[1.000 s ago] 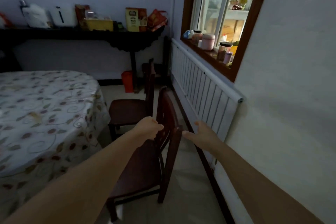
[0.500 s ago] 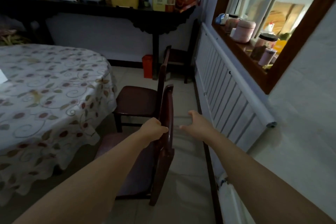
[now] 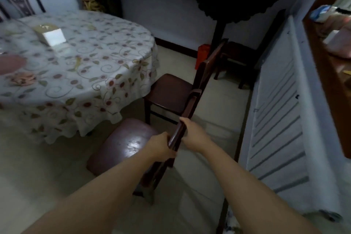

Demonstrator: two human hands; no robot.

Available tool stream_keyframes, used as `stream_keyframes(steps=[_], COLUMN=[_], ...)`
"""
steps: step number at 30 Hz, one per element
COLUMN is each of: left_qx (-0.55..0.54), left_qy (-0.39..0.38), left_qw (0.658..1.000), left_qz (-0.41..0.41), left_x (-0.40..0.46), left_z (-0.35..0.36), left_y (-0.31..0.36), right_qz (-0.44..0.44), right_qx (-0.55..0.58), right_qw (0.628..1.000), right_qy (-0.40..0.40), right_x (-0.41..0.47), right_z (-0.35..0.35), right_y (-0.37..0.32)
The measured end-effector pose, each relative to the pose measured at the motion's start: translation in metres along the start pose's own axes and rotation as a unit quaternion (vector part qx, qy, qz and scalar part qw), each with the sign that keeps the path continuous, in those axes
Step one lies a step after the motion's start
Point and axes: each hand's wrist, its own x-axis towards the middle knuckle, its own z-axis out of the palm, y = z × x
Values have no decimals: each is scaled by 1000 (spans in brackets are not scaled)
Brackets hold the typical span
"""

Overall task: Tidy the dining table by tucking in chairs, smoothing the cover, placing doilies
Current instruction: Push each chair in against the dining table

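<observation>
Both hands clamped on near chair's top rail, table edge ahead.
Right hand (image 3: 193, 137), apart 0.5 s ago, now closed on near chair (image 3: 125, 144) opposite left hand (image 3: 161, 146); push toward table (image 3: 106, 74) judged imminent w/ both.

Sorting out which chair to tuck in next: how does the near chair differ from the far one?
Both hands, left hand and right hand, grip the near chair by its backrest; nobody touches the far chair. The near chair's seat stands clear of the tablecloth; the far chair's sits closer to its edge. Both are dark wood.
</observation>
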Motion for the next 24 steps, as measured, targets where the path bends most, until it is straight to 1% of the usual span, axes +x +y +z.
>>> stream_keyframes(steps=[2, 5, 8, 13, 16, 18, 20, 22, 24], left_qx=[17, 82, 105, 113, 96, 90, 103, 114, 119], left_qy=[25, 66, 72, 77, 81, 108, 158, 202, 230], left_qw=[999, 993, 989, 983, 980, 974, 962, 947, 935], left_qz=[-28, -52, -78, -124, -156, -176, -199, -222, -241], left_x=[2, 4, 5, 8, 9, 12, 17, 23, 33], left_z=[8, 14, 8, -34, -69, -87, -100, -110, -127], left_y=[6, 12, 11, -7, -22, -33, -44, -55, -69], right_qz=[-24, -54, -76, -139, -190, -233, -268, -303, -357], right_qx=[-2, -10, -26, -48, -79, -135, -210, -269, -298], right_qw=[1000, 998, 997, 989, 979, 962, 935, 904, 865], right_qy=[-5, -15, -20, -24, 1, 45, 93, 139, 188], right_x=[10, 18, 29, 52, 73, 89, 107, 128, 150], right_z=[-4, -9, -11, -9, -4, -2, -4, -3, 1], right_y=[6, 8, 4, -25, -53, -72, -90, -105, -127])
